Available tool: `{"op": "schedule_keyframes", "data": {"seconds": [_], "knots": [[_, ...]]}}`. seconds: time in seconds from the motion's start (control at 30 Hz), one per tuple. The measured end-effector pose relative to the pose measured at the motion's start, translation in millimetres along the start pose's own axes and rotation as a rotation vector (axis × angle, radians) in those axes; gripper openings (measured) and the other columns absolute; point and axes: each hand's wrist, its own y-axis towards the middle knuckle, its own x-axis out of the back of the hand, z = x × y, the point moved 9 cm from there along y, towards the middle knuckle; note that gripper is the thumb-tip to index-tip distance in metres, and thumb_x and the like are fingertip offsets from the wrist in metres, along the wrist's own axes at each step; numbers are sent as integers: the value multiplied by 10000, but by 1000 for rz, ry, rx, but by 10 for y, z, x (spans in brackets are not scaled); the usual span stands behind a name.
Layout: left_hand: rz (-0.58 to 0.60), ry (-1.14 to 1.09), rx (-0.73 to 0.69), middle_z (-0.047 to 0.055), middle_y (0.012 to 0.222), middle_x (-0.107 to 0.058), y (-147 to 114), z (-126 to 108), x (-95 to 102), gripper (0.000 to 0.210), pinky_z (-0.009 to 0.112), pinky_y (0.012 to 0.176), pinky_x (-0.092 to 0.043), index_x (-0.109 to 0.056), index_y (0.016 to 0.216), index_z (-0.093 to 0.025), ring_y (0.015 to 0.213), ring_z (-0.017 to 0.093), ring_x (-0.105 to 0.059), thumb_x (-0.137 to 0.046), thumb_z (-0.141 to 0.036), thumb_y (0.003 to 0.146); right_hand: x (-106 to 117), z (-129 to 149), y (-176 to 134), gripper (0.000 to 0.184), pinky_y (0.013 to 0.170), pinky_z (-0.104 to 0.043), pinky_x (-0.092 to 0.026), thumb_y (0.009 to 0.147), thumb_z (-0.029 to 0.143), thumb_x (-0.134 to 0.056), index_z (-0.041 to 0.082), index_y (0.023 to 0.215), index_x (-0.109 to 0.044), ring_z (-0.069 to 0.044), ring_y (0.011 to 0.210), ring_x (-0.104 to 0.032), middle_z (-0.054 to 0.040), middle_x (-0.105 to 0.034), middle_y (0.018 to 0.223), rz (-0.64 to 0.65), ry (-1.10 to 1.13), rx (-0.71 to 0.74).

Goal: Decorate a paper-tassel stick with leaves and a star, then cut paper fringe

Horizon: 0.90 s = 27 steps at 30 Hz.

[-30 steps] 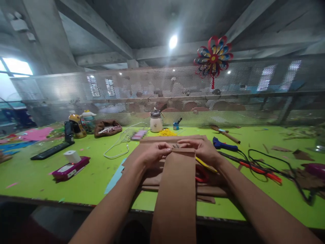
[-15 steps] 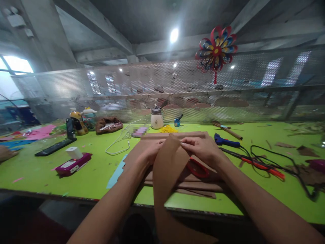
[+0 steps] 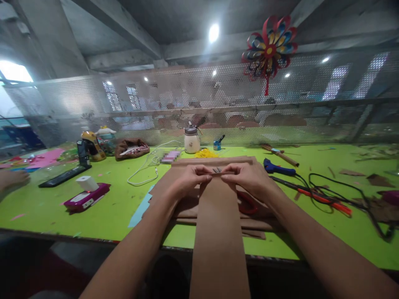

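Observation:
A long strip of brown paper (image 3: 218,232) hangs from both my hands and drops past the table's front edge. My left hand (image 3: 195,178) pinches the left corner of its far end, and my right hand (image 3: 240,178) pinches the right corner; a narrow edge there looks folded over. Beneath the hands lies a stack of brown paper sheets (image 3: 183,211). Scissors with red handles (image 3: 247,203) rest on the stack, partly covered by the strip and my right hand; grey blade tips show just beyond the fingers.
On the green table (image 3: 118,216), a blue glue gun (image 3: 277,167) and a red-handled tool (image 3: 327,201) with black cord lie right. A purple power strip (image 3: 89,197), black phone stand (image 3: 65,176) and another person's hand (image 3: 15,180) are left. A jar (image 3: 191,141) stands behind.
The strip was twisted and curling to one side; now it hangs straight and flat towards me. My hands have come level on its far end, thumbs nearer each other.

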Motion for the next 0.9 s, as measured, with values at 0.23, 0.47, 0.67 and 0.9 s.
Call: {"op": "schedule_keyframes", "data": {"seconds": [0.23,0.47,0.67,0.9], "knots": [[-47,-17,-54,-1,626,-555,34,19,83,157,237,563,-366,-637,781,-120,543,82,-463,-676,-245,693,30,-92,66,307,518,-242,-357,673,223,-639,159,968,-696,-86,533,-423,4,-567,612,77,177,98],[-103,259,-94,23,677,-622,-41,-222,40,122,249,638,-413,-679,772,-123,634,118,-520,-648,-206,689,82,-156,88,246,536,-247,-375,615,213,-676,147,844,-735,-90,545,-454,-23,-628,635,52,238,68],[-128,493,-114,49,848,-678,-145,-468,-24,175,282,741,-436,-688,856,-149,802,179,-576,-609,-241,730,129,-54,63,266,486,-225,-340,626,187,-647,117,868,-732,-76,484,-410,16,-552,508,-10,271,97],[54,543,-141,39,867,-669,-82,-308,-94,404,272,773,-422,-679,861,-178,818,177,-567,-326,-371,895,109,156,-74,172,464,-222,-351,653,160,-616,167,746,-759,-95,488,-455,-11,-626,546,-29,-18,30]]}}
